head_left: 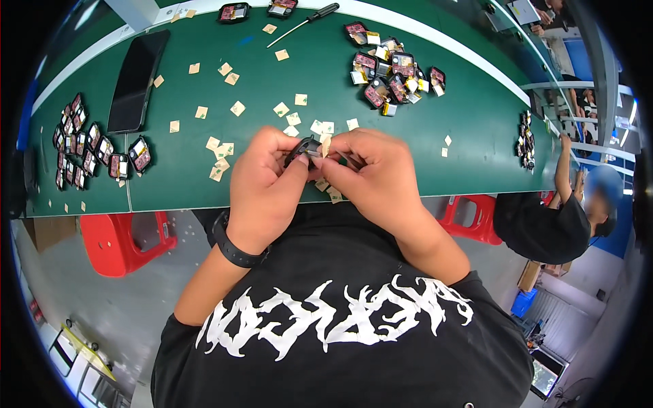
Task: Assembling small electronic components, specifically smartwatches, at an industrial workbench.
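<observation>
Black shirt (340,265); left fingers (293,171) closed on casing (305,145), right fingers (342,177) pinching tan patch (326,145), seemingly; casing judged mid-work, loose patches (237,108) remain.

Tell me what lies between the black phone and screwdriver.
Small beige square pieces lie scattered on the green tabletop between the phone and screwdriver, in the head view.

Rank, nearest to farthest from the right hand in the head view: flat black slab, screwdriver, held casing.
1. Held casing: just left of the right hand.
2. Screwdriver: ahead, somewhat left.
3. Flat black slab: ahead, far left.
</observation>
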A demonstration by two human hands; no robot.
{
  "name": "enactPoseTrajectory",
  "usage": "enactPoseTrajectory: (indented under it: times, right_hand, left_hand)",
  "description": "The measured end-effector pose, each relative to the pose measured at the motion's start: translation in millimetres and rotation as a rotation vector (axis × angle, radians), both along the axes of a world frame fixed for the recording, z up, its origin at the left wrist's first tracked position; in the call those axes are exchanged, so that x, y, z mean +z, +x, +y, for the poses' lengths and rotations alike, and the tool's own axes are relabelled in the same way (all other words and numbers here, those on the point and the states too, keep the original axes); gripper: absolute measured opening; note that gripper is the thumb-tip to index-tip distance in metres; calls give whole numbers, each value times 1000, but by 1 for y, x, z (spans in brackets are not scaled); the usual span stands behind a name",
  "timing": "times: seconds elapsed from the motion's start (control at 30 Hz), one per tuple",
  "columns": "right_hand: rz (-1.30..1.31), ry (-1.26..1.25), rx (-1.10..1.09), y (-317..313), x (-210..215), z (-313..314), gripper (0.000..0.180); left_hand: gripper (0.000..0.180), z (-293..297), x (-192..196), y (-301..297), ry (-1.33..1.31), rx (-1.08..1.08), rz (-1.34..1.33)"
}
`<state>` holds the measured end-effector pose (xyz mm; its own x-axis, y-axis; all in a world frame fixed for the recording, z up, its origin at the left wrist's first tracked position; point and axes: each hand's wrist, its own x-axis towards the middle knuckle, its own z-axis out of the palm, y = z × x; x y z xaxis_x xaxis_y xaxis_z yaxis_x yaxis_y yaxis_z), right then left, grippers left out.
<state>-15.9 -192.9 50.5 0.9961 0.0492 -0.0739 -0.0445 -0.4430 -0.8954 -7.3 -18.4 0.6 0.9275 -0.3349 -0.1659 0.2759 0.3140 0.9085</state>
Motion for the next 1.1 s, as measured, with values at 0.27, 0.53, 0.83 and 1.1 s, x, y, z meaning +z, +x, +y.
enactPoseTrajectory:
  times: [0.27,0.53,0.83,1.1]
  right_hand:
    - [98,147,13,4,-14,-3,11]
    - [317,363,-115,10,-16,2,15]
    - [355,290,-18,25,-17,-7,23]
    - [359,337,18,22,-21,-11,24]
  left_hand:
    - [17,5,-2,3,57,-69,-17]
    - [14,5,-4,2,0,-27,-62]
    - [17,13,-6,0,-85,-116,-25]
    - [20,14,-3,-1,-45,-166,-28]
